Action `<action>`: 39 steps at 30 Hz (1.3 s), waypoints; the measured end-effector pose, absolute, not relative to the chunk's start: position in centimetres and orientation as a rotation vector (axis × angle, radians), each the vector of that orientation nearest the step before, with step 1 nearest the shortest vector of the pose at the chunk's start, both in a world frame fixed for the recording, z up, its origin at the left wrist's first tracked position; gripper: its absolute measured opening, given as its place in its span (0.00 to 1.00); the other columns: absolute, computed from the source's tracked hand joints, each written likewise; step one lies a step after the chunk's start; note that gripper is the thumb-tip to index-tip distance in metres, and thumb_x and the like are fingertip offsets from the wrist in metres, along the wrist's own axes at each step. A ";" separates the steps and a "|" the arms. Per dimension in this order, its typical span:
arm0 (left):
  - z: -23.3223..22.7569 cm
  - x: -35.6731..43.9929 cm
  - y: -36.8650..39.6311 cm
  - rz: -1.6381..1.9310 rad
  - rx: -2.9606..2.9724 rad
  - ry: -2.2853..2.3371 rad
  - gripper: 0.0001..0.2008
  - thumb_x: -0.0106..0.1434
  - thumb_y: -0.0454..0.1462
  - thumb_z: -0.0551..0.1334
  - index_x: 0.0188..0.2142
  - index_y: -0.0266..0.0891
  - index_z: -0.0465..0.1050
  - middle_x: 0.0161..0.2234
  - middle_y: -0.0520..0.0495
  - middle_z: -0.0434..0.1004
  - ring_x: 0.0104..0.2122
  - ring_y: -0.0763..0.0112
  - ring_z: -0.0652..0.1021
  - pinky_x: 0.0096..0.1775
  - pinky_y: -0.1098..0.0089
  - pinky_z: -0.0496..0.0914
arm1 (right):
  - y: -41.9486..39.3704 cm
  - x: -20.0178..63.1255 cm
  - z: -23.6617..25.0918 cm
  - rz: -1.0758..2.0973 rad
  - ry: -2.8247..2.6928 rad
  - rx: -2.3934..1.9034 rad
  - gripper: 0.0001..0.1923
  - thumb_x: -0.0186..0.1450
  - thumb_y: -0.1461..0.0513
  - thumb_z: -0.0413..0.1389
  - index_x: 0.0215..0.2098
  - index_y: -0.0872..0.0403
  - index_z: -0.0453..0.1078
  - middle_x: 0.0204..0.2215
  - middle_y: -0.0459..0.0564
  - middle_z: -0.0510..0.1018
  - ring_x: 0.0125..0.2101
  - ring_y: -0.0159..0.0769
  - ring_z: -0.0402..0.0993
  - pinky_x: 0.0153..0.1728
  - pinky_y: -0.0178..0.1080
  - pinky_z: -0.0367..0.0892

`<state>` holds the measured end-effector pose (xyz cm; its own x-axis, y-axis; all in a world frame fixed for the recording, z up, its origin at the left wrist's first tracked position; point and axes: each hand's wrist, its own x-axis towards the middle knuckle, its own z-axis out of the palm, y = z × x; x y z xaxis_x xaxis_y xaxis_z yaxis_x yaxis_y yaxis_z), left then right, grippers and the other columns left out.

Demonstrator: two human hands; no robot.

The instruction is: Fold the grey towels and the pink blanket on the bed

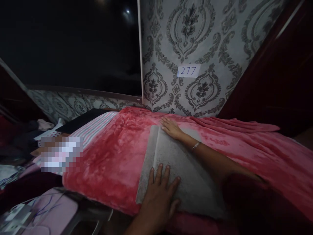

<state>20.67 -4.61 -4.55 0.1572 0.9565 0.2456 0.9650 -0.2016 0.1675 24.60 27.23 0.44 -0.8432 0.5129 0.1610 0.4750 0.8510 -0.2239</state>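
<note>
A grey folded cloth [176,160] lies flat on a red plush blanket [110,156] that covers a raised surface. My left hand [160,192] rests palm down on the near part of the cloth, fingers spread. My right hand [171,128] lies flat on the cloth's far edge, fingers together and pointing left, with a thin bracelet on the wrist. Neither hand grips anything. A fold line runs along the cloth's left side between my two hands.
A patterned grey wall [195,49] with a paper label reading 277 [188,70] stands behind. A dark window [73,45] fills the upper left. A striped cloth [95,125] and heaped clothes [29,137] lie left. Dark wood furniture [281,71] stands right.
</note>
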 end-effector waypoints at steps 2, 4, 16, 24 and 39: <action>-3.9 20.6 -4.6 -0.455 -2.396 -1.984 0.36 0.65 0.46 0.65 0.70 0.55 0.56 0.73 0.41 0.47 0.71 0.37 0.50 0.63 0.31 0.54 | 24.5 25.2 0.9 0.219 -2.861 -0.523 0.32 0.76 0.46 0.38 0.74 0.46 0.49 0.74 0.52 0.45 0.73 0.49 0.36 0.69 0.60 0.38; -3.1 20.0 -4.7 -0.437 -2.455 -1.977 0.35 0.64 0.46 0.67 0.69 0.53 0.60 0.72 0.41 0.52 0.70 0.39 0.52 0.64 0.33 0.54 | 21.4 25.8 0.9 0.197 -2.953 -0.294 0.32 0.75 0.45 0.39 0.74 0.44 0.51 0.73 0.51 0.47 0.73 0.49 0.36 0.68 0.60 0.36; -5.3 17.8 -5.4 -0.410 -2.315 -2.019 0.42 0.61 0.46 0.69 0.71 0.58 0.53 0.73 0.45 0.45 0.70 0.37 0.51 0.64 0.31 0.50 | 23.0 20.3 -1.0 0.281 -3.120 -0.289 0.33 0.75 0.44 0.39 0.74 0.43 0.49 0.73 0.50 0.47 0.72 0.46 0.39 0.69 0.57 0.35; -8.0 16.8 -5.0 -0.443 -2.344 -1.902 0.48 0.56 0.51 0.70 0.72 0.58 0.50 0.74 0.45 0.40 0.70 0.33 0.52 0.63 0.30 0.49 | 28.2 17.3 -1.6 0.375 -3.028 -0.617 0.30 0.77 0.49 0.37 0.75 0.43 0.46 0.74 0.48 0.43 0.73 0.47 0.36 0.68 0.61 0.40; -4.4 17.2 -5.0 -0.489 -2.267 -1.885 0.31 0.67 0.42 0.62 0.69 0.53 0.60 0.72 0.44 0.52 0.70 0.43 0.55 0.64 0.36 0.54 | 22.4 29.9 1.9 0.314 -2.707 -0.706 0.37 0.75 0.44 0.38 0.75 0.54 0.47 0.73 0.59 0.48 0.72 0.50 0.43 0.68 0.58 0.47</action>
